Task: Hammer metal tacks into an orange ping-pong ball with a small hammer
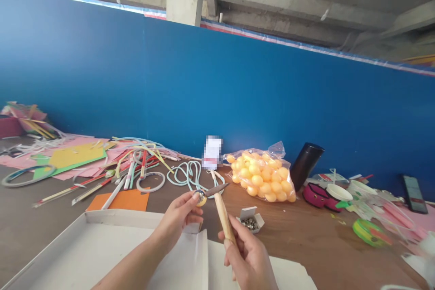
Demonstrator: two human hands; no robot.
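My left hand (180, 215) pinches a small yellow ball piece (201, 199) with a metal pin in it, held above the table. My right hand (248, 258) grips a small hammer by its wooden handle (224, 217). The hammer's dark metal head (215, 189) lies against the yellow piece. A small open white box of metal tacks (250, 221) sits just right of the hammer. Behind it lies a clear bag of orange ping-pong balls (261, 176).
A shallow white cardboard tray (102, 244) lies under my arms. Paper strips, sticks and coloured sheets (84, 158) litter the left; pale cord loops (188, 174) lie at the middle. A black cup (306, 165), pink case (316, 195), tape roll (369, 232) and phone (414, 194) stand right. A blue wall is behind.
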